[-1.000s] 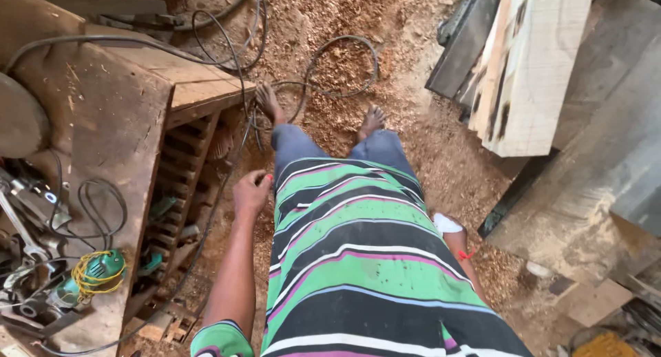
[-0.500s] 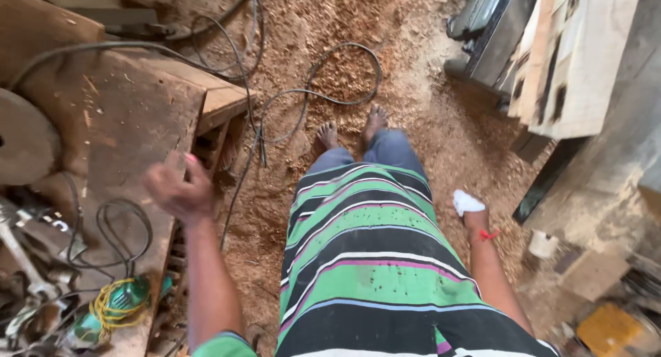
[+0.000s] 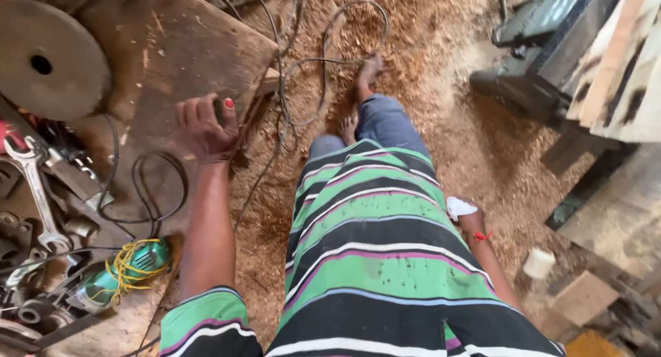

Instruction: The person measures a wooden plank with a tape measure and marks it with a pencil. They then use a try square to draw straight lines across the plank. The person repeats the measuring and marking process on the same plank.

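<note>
Left hand curled over the wooden surface, its grip half-closed, holding nothing visible. Right hand clutches a white cloth. White cup on floor, contents indiscernible.

The right hand is mostly hidden behind the striped shirt, only a white wrap showing, so its grip cannot be told, while the left hand seems to curl over something unseen and the metal disc runs off the left edge
</note>
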`<control>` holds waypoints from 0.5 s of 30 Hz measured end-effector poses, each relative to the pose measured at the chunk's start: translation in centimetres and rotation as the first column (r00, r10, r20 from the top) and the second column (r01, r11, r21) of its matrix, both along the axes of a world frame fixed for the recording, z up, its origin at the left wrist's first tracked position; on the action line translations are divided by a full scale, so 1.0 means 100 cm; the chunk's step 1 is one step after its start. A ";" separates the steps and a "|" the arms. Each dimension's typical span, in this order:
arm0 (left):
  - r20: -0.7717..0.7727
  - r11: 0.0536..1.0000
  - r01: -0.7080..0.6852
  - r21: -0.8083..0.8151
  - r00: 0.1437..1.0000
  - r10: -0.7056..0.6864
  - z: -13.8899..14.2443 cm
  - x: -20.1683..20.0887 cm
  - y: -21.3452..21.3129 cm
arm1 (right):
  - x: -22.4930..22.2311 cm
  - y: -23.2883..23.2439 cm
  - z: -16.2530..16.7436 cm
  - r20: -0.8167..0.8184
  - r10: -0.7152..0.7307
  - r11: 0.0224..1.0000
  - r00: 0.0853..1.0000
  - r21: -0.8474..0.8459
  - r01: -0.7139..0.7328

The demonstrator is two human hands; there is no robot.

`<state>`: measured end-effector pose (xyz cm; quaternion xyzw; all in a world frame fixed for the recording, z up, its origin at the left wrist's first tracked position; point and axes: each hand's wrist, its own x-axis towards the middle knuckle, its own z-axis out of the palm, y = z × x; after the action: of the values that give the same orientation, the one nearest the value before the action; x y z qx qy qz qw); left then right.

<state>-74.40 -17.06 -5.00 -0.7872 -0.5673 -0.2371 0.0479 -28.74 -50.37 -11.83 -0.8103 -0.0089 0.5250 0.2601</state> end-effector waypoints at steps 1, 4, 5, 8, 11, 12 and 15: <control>0.018 1.000 0.003 0.000 1.000 -0.003 0.002 0.000 0.000 | -0.003 0.006 -0.001 0.016 0.069 0.997 0.998 -0.018 -0.068; 0.027 1.000 -0.008 -0.019 1.000 0.008 0.004 0.000 -0.001 | -0.007 0.025 -0.007 0.016 0.210 0.977 0.978 0.030 -0.210; 0.023 1.000 -0.012 -0.020 1.000 0.012 0.004 -0.001 -0.001 | -0.008 0.032 -0.007 -0.034 0.152 0.988 0.988 0.026 -0.151; -0.024 0.999 -0.034 -0.004 0.999 0.034 0.002 -0.003 -0.003 | -0.002 0.058 -0.010 -0.110 0.076 0.996 0.991 0.053 -0.071; 0.008 0.999 -0.031 -0.033 0.999 0.031 0.001 -0.004 -0.003 | 0.009 0.081 -0.007 -0.058 0.150 0.984 0.987 0.109 -0.143; 0.005 0.999 -0.043 -0.019 0.999 0.043 0.002 -0.004 -0.003 | 0.013 0.088 -0.006 -0.057 0.145 0.983 0.988 0.120 -0.138; -0.003 0.998 -0.061 0.013 0.998 0.061 0.001 -0.004 -0.001 | 0.022 0.101 -0.002 0.035 0.171 0.970 0.985 0.168 -0.174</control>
<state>-74.79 -17.13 -4.93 -0.7696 -0.5893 -0.2380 0.0612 -26.50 -40.26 -12.01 -0.7867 -0.1268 0.5345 0.2816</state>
